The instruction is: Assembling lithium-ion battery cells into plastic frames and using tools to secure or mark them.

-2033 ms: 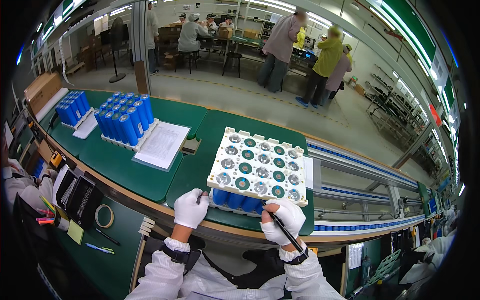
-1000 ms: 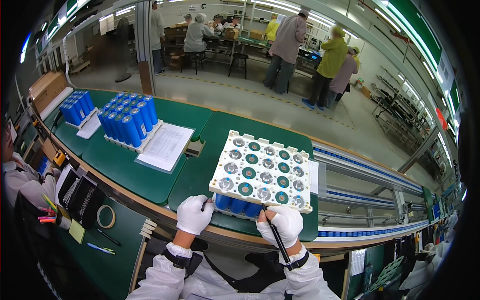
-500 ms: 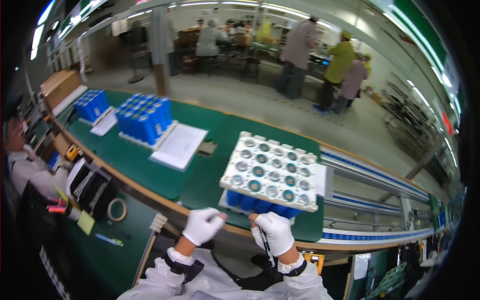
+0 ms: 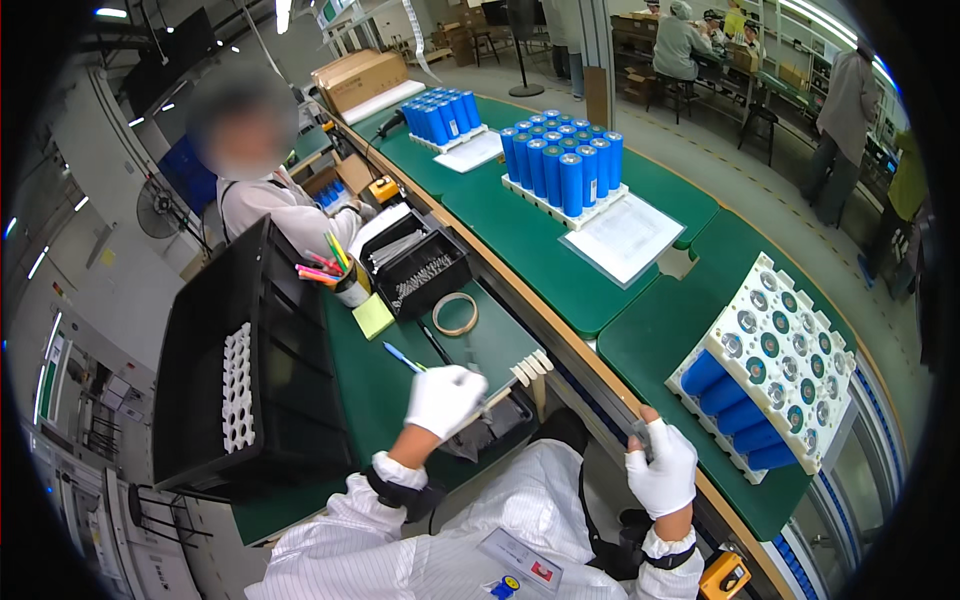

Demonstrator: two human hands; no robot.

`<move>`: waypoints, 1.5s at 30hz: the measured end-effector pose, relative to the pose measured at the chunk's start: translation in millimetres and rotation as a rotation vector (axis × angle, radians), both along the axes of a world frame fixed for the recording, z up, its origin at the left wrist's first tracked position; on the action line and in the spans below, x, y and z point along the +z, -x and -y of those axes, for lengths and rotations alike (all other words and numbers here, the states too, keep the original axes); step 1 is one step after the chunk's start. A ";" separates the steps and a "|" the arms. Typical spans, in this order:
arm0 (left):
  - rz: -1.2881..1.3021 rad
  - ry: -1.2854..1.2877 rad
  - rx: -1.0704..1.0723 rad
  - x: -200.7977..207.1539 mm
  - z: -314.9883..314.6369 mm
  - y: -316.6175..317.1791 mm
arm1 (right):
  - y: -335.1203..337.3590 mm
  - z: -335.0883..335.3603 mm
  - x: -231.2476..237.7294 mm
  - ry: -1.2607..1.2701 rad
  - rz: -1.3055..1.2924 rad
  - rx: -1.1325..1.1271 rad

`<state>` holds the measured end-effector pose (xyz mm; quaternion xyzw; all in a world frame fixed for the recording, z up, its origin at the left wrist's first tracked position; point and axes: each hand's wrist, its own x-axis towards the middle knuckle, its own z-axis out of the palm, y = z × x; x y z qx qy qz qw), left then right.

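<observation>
Green main counter with wooden edging runs diagonally across the view; lower green side counter sits on the left, big black bin on it with a white perforated holder inside; co-worker in white beyond the bin; near battery block is at the right end of the main counter, blue cells between a white base and a white top plate, cell ends showing through the holes; two more blue cell packs farther up the same counter, the middle pack and the far pack, no top plates, paper beside each; black parts tray on the side counter; right hand, white glove, bare tips, at the main counter edge near the block, fingers curled, can't tell if gripping; left hand, gloved, over the side counter, fingers curled and blurred, can't tell what's in them; tape roll just beyond it; yellow note pad nearby; blue pen just beside the left hand.
</observation>
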<state>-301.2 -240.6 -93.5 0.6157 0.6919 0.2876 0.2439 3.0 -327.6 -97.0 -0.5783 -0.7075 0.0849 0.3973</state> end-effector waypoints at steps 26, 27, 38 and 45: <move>0.240 -0.634 -0.682 -34.8 -41.2 -206.9 | -97.3 182.7 15.7 0.083 0.179 -1.124; 0.244 -0.622 -0.672 -39.1 -51.3 -218.1 | -103.5 193.0 7.8 0.141 0.170 -1.124; 0.314 -0.517 -0.605 -30.3 -55.7 -201.2 | -33.9 113.2 -3.5 -0.064 -0.082 -0.695; -0.651 0.160 0.059 20.4 -89.7 -12.3 | -44.3 71.4 -29.8 -0.048 -0.130 -0.476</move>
